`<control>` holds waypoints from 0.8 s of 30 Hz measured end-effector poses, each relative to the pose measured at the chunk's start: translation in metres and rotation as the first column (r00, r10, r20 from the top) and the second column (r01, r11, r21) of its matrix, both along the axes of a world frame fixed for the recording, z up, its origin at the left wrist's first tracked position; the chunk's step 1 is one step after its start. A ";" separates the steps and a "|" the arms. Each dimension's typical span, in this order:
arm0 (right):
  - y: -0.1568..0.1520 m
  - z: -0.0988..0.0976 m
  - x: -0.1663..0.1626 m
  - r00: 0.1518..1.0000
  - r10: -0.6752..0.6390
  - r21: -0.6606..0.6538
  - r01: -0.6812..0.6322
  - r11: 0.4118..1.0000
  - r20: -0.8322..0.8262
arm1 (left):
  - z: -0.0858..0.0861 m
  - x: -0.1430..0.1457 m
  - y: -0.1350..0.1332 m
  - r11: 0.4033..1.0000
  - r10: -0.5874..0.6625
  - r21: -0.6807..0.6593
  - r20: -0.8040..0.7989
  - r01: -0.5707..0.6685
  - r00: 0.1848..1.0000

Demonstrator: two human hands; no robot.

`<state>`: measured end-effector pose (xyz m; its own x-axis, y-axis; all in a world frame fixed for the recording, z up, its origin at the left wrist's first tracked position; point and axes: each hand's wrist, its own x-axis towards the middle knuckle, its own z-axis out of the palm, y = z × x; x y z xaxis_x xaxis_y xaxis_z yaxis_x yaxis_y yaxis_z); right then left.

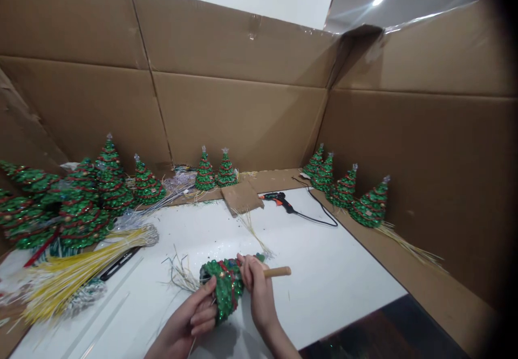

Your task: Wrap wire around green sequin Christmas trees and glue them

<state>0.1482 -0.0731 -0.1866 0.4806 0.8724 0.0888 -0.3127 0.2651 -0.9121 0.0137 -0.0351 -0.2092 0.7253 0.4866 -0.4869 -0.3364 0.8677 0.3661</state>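
A small green Christmas tree (227, 290) with red garland lies tilted on its side, its base to the left and its top to the right. Around its base my left hand (198, 313) is closed, thumb on the near surface. Thin white and green wires (181, 273) spread out at the base end. My right hand (257, 289) is closed at the tree's upper part, round a tool whose tan wooden handle (278, 271) sticks out to the right. The tool's working end is hidden by the fingers and the tree.
A glue gun (279, 200) with a black cord lies beside a cardboard piece (243, 198). Yellow and white wire bundles (93, 262) lie at left. More decorated trees (111, 175) stand at left, back and right (370, 205). Cardboard walls (238, 116) enclose the white board (324, 289).
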 end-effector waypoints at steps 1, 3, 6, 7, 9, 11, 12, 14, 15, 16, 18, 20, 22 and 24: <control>-0.003 0.005 0.004 0.998 -0.026 0.043 0.028 0.999 -0.052 | -0.001 -0.001 0.000 1.000 0.007 0.001 -0.004 -0.007 1.000; -0.011 0.020 0.016 0.974 -0.143 0.161 0.172 0.972 -0.176 | 0.001 -0.003 0.000 0.999 0.016 0.030 -0.047 -0.014 0.999; -0.028 0.046 0.043 0.890 -0.387 0.302 0.448 0.841 -0.243 | 0.009 -0.006 -0.001 0.991 -0.032 0.120 -0.159 0.052 0.987; -0.033 0.052 0.052 0.868 -0.446 0.326 0.496 0.805 -0.220 | 0.013 -0.007 -0.001 0.984 -0.062 0.151 -0.196 0.092 0.979; -0.040 0.053 0.066 0.852 -0.504 0.316 0.522 0.792 -0.142 | 0.020 -0.007 -0.002 0.964 -0.092 0.219 -0.261 0.152 0.961; -0.044 0.042 0.073 0.875 -0.484 0.247 0.472 0.846 -0.013 | 0.025 -0.007 -0.002 0.943 -0.095 0.277 -0.307 0.185 0.947; -0.046 0.033 0.072 0.892 -0.449 0.196 0.430 0.881 0.060 | 0.026 -0.007 -0.002 0.935 -0.095 0.295 -0.326 0.196 0.941; -0.048 0.013 0.067 0.916 -0.350 0.086 0.340 0.937 0.194 | 0.027 -0.008 0.000 0.924 -0.093 0.317 -0.358 0.215 0.929; -0.049 0.004 0.062 0.922 -0.300 0.034 0.301 0.953 0.245 | 0.027 -0.009 0.001 0.918 -0.093 0.325 -0.377 0.226 0.922; -0.050 -0.004 0.058 0.923 -0.259 -0.007 0.272 0.962 0.286 | 0.026 -0.010 0.002 0.913 -0.091 0.333 -0.398 0.236 0.913; -0.051 -0.015 0.049 0.915 -0.186 -0.053 0.219 0.974 0.358 | 0.026 -0.013 0.006 0.900 -0.072 0.360 -0.430 0.245 0.900; -0.051 -0.020 0.042 0.903 -0.111 -0.082 0.158 0.984 0.416 | 0.026 -0.015 0.011 0.890 -0.045 0.386 -0.454 0.242 0.890; -0.051 -0.022 0.039 0.897 -0.034 -0.119 0.095 0.988 0.440 | 0.026 -0.017 0.015 0.880 -0.028 0.407 -0.468 0.244 0.883; -0.051 -0.024 0.038 0.898 0.020 -0.154 0.053 0.987 0.439 | 0.026 -0.017 0.017 0.865 -0.030 0.426 -0.482 0.264 0.876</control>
